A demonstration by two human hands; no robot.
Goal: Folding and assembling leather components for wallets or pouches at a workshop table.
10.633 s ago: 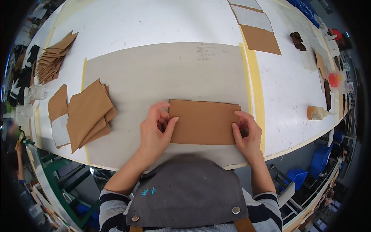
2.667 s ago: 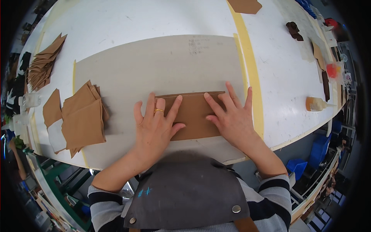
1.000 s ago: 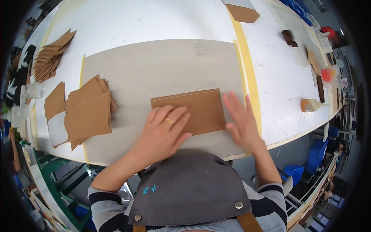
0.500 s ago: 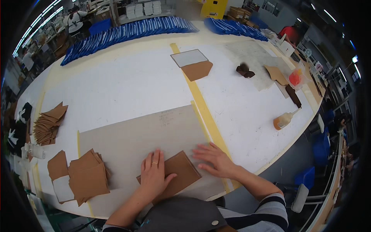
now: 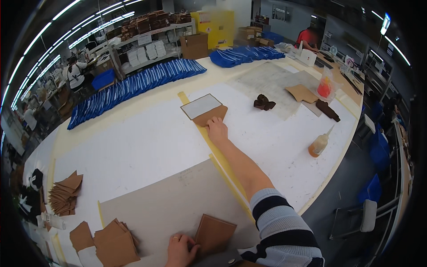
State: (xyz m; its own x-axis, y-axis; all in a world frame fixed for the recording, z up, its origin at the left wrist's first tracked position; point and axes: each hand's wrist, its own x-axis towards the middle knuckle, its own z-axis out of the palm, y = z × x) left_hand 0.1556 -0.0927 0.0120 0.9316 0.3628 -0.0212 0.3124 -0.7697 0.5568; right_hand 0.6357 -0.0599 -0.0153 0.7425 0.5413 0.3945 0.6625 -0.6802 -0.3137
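Observation:
My right hand (image 5: pixel 217 130) reaches far over the table. Its fingers are curled onto the near edge of a brown leather-like piece (image 5: pixel 209 115), which has a pale grey panel (image 5: pixel 203 106) at its far side. Close to my body, my left hand (image 5: pixel 180 250) is closed, its fingertips at the left edge of a brown rectangular leather-like piece (image 5: pixel 218 232) lying on the grey mat (image 5: pixel 151 204). A stack of brown cut pieces (image 5: pixel 115 244) lies left of that hand, overlapping a pale sheet and another brown piece (image 5: pixel 81 236).
Fanned brown pieces (image 5: pixel 66 193) lie at the left. A glue bottle (image 5: pixel 320 143), dark brown scraps (image 5: pixel 264 103) and a clear bag with red contents (image 5: pixel 325 85) are at the right. Bundled blue strips (image 5: pixel 138 84) line the far edge. A person in red (image 5: pixel 307 38) sits beyond.
My right hand has moved from the mat forward to the far brown piece. My left hand has slid to the rectangular piece's left edge. The view has tilted up.

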